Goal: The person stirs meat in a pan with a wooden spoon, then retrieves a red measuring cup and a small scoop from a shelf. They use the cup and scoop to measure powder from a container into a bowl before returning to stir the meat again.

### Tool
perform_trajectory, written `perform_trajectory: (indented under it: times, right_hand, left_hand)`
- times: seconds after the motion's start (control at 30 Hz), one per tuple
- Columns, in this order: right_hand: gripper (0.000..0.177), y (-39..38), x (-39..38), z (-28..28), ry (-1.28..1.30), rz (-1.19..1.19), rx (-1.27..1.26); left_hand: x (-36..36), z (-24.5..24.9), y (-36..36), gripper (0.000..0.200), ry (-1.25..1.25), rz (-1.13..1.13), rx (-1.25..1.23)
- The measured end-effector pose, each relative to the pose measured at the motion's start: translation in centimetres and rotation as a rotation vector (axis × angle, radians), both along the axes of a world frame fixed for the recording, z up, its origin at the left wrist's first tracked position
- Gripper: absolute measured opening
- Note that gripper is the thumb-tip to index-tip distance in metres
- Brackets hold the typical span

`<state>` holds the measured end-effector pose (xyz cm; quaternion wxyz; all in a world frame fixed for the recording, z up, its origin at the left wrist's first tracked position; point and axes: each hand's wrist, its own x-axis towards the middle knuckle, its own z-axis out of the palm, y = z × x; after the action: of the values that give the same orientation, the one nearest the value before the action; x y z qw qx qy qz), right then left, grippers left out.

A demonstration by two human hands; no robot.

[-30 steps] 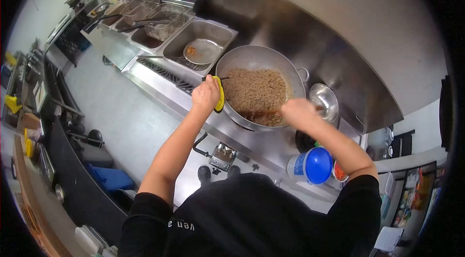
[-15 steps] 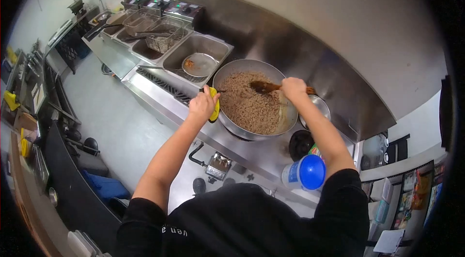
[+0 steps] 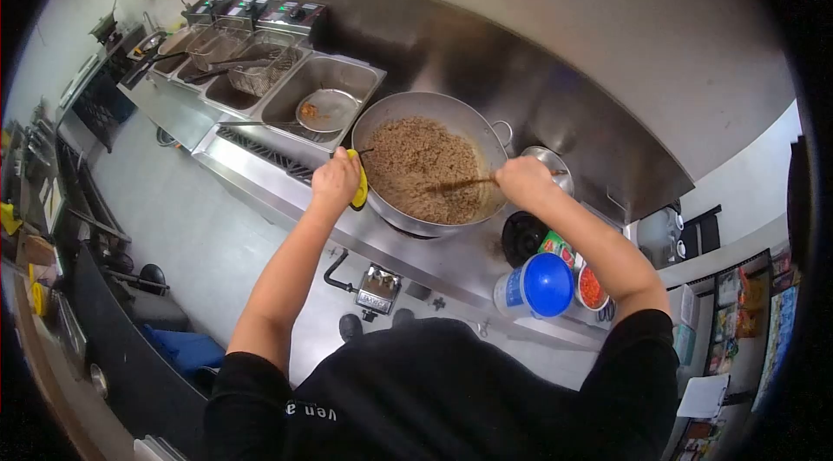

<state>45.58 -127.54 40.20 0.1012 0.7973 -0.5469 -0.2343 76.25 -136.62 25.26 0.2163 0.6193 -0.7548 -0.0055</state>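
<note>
A large metal pan [image 3: 369,118] full of browned ground meat [image 3: 416,161] sits on the stove counter. My left hand [image 3: 337,180] is closed round a yellow and black holder [image 3: 359,181] at the pan's left side. My right hand [image 3: 525,181] grips the handle of a wooden spatula [image 3: 464,184] at the pan's right side. The spatula's blade is sunk in the meat and mostly hidden.
Fryers with wire baskets [image 3: 256,70] and a metal basin [image 3: 323,79] holding a strainer stand left of the pan. A blue-lidded tub [image 3: 548,285], a bowl of red pieces [image 3: 593,287], a black round object [image 3: 524,238] and a metal bowl [image 3: 548,162] are at the right.
The spatula's blade has moved down and left through the meat and sunk deeper, and my right hand is lower in view. The camera view has shifted, uncovering the bowl of red pieces.
</note>
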Motion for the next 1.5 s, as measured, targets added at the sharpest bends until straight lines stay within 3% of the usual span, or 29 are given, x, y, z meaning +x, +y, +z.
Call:
perform_trajectory:
  times: [0.07, 0.17, 0.3, 0.53, 0.63, 0.73, 0.9, 1.03, 1.1, 1.13, 1.27, 1.4, 1.5]
  right_hand:
    - [0.017, 3.4, 1.9, 1.7, 0.055, -0.004, 0.1]
    - [0.018, 4.0, 2.0, -4.4, 0.106, -0.005, 0.176]
    - [0.013, -1.0, -0.2, -12.6, 0.008, 0.092, -0.029]
    - [0.011, -12.1, 0.7, -16.9, -0.018, -0.076, -0.166]
    - [0.011, -10.9, 0.9, -15.9, 0.052, 0.005, -0.101]
    - [0.013, -6.2, 0.0, -14.4, -0.071, 0.059, 0.029]
    - [0.014, -0.4, -1.4, -11.8, 0.042, 0.104, 0.215]
    - [0.014, -6.1, -1.6, -14.8, 0.124, 0.019, 0.1]
    - [0.013, -10.0, -0.8, -16.5, 0.163, -0.053, -0.135]
    - [0.014, -11.4, -0.5, -16.3, 0.15, -0.087, -0.13]
    - [0.019, -14.3, -0.6, -11.4, -0.002, -0.233, -0.06]
    - [0.021, -11.6, -1.7, -2.1, -0.022, -0.325, -0.155]
    - [0.021, -14.1, -4.8, -3.2, 0.003, -0.349, -0.181]
  left_hand:
    - [0.1, -0.3, -0.1, 0.034, -0.003, 0.005, -0.027]
    - [0.0, 0.0, -0.1, 0.034, 0.002, 0.005, 0.02]
    - [0.2, 0.6, -0.2, 0.032, 0.02, 0.005, 0.049]
    - [0.1, 0.9, 0.3, 0.032, 0.019, -0.004, 0.093]
    - [-0.2, 0.8, 0.1, 0.032, -0.033, -0.001, 0.083]
    - [0.1, 0.1, -0.2, 0.037, -0.043, -0.008, 0.045]
    - [0.5, 0.4, -0.5, 0.038, 0.021, -0.019, 0.1]
    - [0.6, 0.2, -0.6, 0.039, 0.004, -0.003, 0.091]
    - [0.6, -0.1, -0.9, 0.039, 0.0, 0.007, 0.068]
    - [0.4, -0.2, -0.7, 0.038, -0.001, 0.009, 0.052]
    - [0.3, 0.2, -0.7, 0.038, -0.023, 0.031, 0.077]
    - [0.2, 0.7, -0.5, 0.037, -0.039, 0.028, 0.139]
    - [0.3, 0.2, -0.4, 0.036, -0.051, 0.022, 0.057]
